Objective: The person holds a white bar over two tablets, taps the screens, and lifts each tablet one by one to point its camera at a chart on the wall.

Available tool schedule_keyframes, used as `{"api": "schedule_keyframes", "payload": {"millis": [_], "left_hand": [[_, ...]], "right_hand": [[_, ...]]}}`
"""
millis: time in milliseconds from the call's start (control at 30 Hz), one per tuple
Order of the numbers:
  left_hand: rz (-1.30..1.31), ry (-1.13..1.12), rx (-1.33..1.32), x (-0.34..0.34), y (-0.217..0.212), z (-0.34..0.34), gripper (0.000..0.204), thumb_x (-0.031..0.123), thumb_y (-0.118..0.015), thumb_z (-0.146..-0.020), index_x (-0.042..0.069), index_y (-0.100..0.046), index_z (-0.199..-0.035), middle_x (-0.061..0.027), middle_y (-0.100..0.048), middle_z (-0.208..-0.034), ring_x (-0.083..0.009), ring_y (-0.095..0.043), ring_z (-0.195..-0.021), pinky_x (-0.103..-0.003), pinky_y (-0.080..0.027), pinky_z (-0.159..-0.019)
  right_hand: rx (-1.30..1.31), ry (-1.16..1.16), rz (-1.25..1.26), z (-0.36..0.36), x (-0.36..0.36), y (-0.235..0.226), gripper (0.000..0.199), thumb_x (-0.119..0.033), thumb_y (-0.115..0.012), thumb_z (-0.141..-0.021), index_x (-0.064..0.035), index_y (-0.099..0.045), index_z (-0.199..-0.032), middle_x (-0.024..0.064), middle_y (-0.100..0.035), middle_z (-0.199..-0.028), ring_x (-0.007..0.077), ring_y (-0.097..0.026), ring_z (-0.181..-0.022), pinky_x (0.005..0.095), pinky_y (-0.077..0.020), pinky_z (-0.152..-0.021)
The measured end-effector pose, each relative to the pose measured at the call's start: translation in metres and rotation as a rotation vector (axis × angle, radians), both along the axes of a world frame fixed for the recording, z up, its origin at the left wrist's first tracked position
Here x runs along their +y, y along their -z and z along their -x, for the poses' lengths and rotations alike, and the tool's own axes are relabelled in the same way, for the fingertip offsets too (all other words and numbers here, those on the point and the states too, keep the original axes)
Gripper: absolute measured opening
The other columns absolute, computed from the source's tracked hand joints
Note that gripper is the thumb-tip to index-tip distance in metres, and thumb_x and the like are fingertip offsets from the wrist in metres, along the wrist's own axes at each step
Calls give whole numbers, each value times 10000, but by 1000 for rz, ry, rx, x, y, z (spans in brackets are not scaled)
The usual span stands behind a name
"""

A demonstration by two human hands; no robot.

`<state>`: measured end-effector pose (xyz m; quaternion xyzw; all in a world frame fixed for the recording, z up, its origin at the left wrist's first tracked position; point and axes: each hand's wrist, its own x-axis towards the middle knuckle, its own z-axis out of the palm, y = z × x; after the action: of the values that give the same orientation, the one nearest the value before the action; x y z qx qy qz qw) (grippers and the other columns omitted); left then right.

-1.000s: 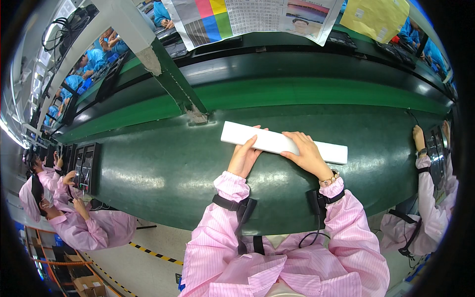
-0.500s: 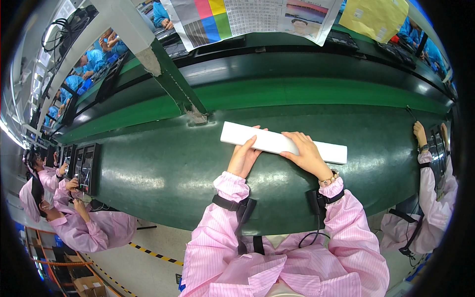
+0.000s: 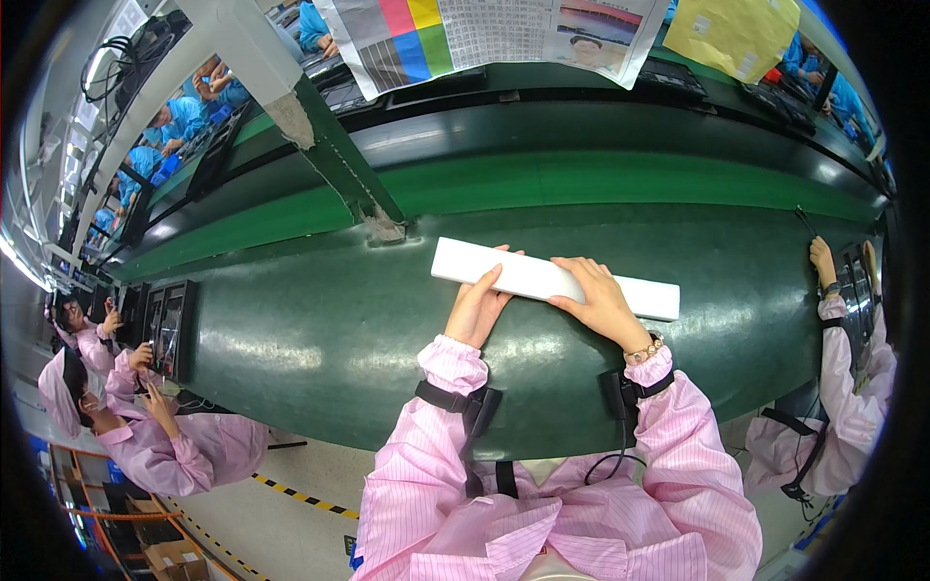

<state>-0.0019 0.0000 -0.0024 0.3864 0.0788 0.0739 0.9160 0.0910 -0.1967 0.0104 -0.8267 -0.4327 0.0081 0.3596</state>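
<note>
A long white rectangular bar (image 3: 645, 298), box-like with plain faces, slants across in front of me, its left end farther away than its right. My left hand (image 3: 477, 304) grips it left of the middle, thumb over the near face and fingers passing beneath to the far side. Over the right half lies my right hand (image 3: 599, 302), fingers across the top and thumb along the near edge. Both hands are closed on the bar. Whether its underside touches the green table (image 3: 291, 320) I cannot tell.
A green post (image 3: 339, 160) rises from the table's far side, left of the bar. Printed sheets (image 3: 504, 39) hang at the top. Co-workers in pink sit at the left (image 3: 184, 450) and right (image 3: 852, 387), beside black trays (image 3: 172, 329). A dark rail runs behind the table.
My hands and the white bar have not visibly moved. At the left, the co-workers' hands have shifted slightly.
</note>
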Motion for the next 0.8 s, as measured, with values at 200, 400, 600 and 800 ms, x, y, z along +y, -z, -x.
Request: {"api": "schedule_keyframes", "payload": {"millis": [200,400,600,800], "left_hand": [[1,3,-7,1,1,0,500,182,-538,-957,-21,-362,-1379,-227,-433,-1394,-274,-431,-1297,-410,-370,-1087],[-4,9,-5,1,0,0,506,186,-537,-958,-17,-355,-1384,-222,-431,-1398,-269,-427,-1301,-409,-367,-1088],[-2,10,-2,1,1,-1,510,190,-537,-958,-15,-352,-1386,-220,-430,-1400,-267,-424,-1304,-406,-363,-1090],[-2,15,-1,1,1,0,515,196,-541,-956,-13,-351,-1386,-219,-429,-1401,-265,-423,-1305,-403,-360,-1092]], "right_hand": [[-5,-2,3,0,1,1,528,-322,-703,-812,-63,-548,-1245,101,-596,-1171,289,-541,-1081,396,-404,-920],[-5,2,-1,0,1,1,530,-325,-702,-811,-66,-546,-1247,101,-596,-1160,290,-540,-1081,398,-404,-919],[-3,2,8,0,1,0,526,-322,-701,-812,-67,-546,-1245,101,-597,-1157,289,-541,-1079,396,-403,-920],[-12,1,0,-1,1,2,523,-317,-701,-813,-59,-546,-1242,105,-599,-1146,288,-544,-1072,391,-403,-918]]}}
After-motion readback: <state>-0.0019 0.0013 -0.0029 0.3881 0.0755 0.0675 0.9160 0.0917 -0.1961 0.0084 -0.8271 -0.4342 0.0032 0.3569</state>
